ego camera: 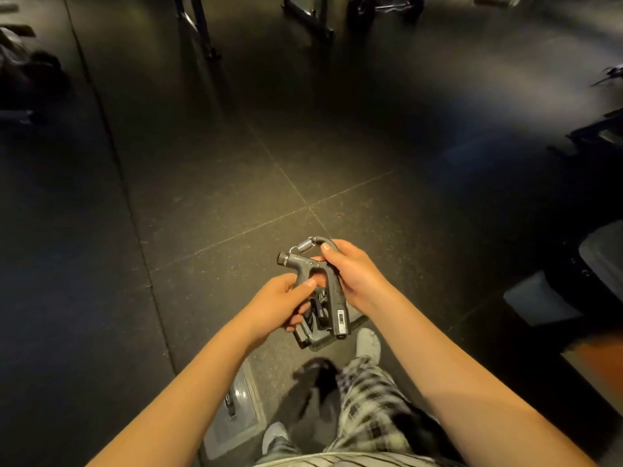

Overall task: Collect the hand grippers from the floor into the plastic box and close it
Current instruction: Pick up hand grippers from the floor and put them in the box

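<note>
I hold a black hand gripper (305, 266) with a metal spring at its top, in front of me above the dark floor. My right hand (352, 271) grips its curved upper handle near the spring. My left hand (286, 303) pinches its lower left handle. Under it my left hand's fingers also curl round at least one more black hand gripper (312, 326), partly hidden. A flat clear plastic piece (236, 412) lies on the floor by my feet; whether it is the box or its lid I cannot tell.
Black rubber floor tiles (236, 183) stretch ahead. Metal equipment legs (199, 32) stand at the back. Dark gear lies at the far left (27, 72) and a dark machine base at the right (593, 264). My legs and grey shoe (369, 343) are below.
</note>
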